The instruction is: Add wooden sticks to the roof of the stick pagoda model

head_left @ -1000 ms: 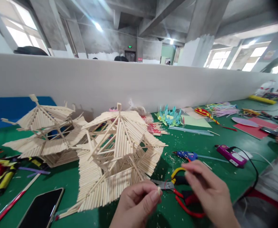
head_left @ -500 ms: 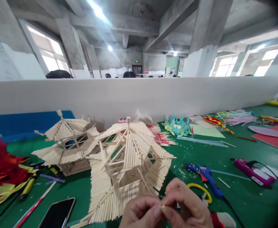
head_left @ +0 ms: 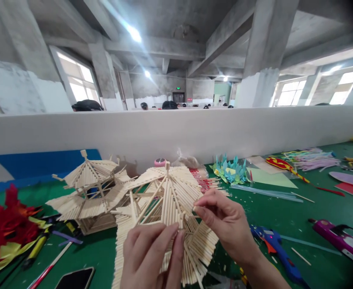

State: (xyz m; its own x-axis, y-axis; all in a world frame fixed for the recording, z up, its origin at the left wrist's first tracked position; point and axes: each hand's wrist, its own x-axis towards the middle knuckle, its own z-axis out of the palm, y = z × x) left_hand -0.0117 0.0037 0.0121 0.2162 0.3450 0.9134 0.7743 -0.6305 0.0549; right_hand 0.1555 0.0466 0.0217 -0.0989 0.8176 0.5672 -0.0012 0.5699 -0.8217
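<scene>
A pavilion model of pale wooden sticks [head_left: 172,196] stands in front of me, with a pointed roof over a wider lower roof. My left hand [head_left: 154,255] covers its near side, thumb and fingers closed at the front corner of the upper roof, where a short stick end [head_left: 181,218] pokes up. On the roof's right edge, the thumb and fingertips of my right hand [head_left: 224,220] are pinched together. Whatever lies between those right fingertips is too small to make out. A second stick pavilion [head_left: 94,196] sits behind to the left.
To the right lie a blue glue gun [head_left: 277,249] and a purple device [head_left: 340,241]. Red paper leaves [head_left: 9,224] and a phone [head_left: 75,279] are on the left. Behind stand a turquoise paper flower [head_left: 230,170] and a white partition [head_left: 140,134].
My hands were together in front of the pavilion, fingertips meeting. They have separated and moved up to its upper roof, the left at the front corner, the right at the right edge.
</scene>
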